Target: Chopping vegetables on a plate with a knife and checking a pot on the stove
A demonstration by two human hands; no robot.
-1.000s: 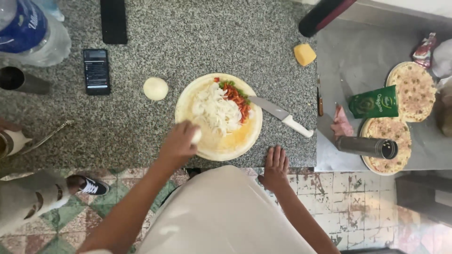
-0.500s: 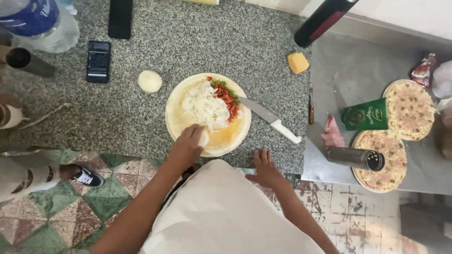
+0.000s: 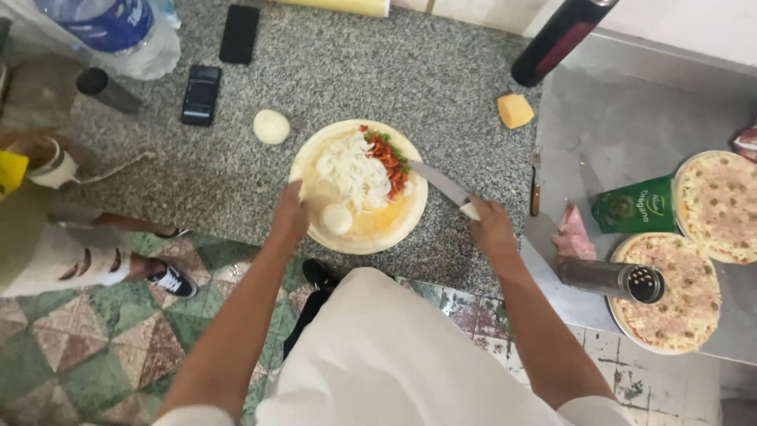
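My right hand (image 3: 490,229) hides the knife (image 3: 438,183) handle. At the frame's right edge, a pizza (image 3: 721,203) is cut off; at upper left, so is the water bottle (image 3: 110,31). My left hand's (image 3: 289,214) fingertips are too blurred to tell.

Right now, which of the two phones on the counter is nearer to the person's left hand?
The phone with the lit screen, lying left of the pale dough ball, is nearer the left hand. The other phone is fully dark and farther back.

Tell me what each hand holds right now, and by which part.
The right hand grips the knife by its white handle, blade lying over the round cutting board. The left hand holds nothing; it rests on the board's left rim, beside the onion half.
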